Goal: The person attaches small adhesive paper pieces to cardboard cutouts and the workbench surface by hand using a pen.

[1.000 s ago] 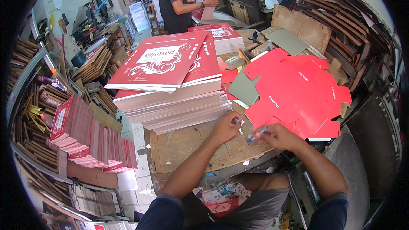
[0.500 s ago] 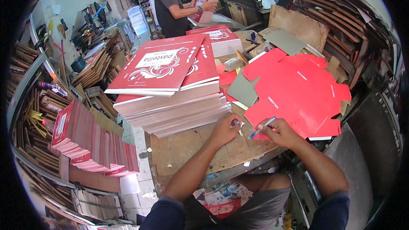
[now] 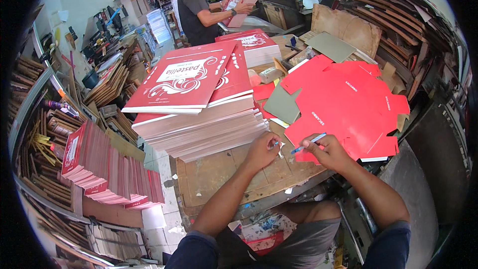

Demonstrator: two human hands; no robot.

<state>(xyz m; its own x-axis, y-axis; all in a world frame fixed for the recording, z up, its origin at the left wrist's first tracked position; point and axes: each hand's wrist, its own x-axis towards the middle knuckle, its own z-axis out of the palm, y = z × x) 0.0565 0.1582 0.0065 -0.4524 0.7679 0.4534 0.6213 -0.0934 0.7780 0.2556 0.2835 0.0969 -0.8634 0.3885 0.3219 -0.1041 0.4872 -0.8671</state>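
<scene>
My right hand (image 3: 328,152) grips a thin blue and white pen-like tool (image 3: 307,144) over the near edge of a flat red die-cut box sheet (image 3: 343,104). My left hand (image 3: 261,150) rests on the brown cardboard work board (image 3: 214,174), fingers pinched on a small blue and white piece I cannot make out, just right of a tall stack of red and white printed sheets (image 3: 194,99). The two hands are a few centimetres apart.
A grey card piece (image 3: 282,104) lies on the red sheets. Another printed stack (image 3: 251,45) sits further back. Upright red sheets (image 3: 99,167) stand at the lower left. A person in a dark shirt (image 3: 196,7) holds a red sheet at the back. Cardboard stacks (image 3: 398,15) line the right.
My view has shifted slightly. My right hand has turned the pen-like tool flatter and moved a little right; my left hand stays by the stack. The person at the back has changed stance.
</scene>
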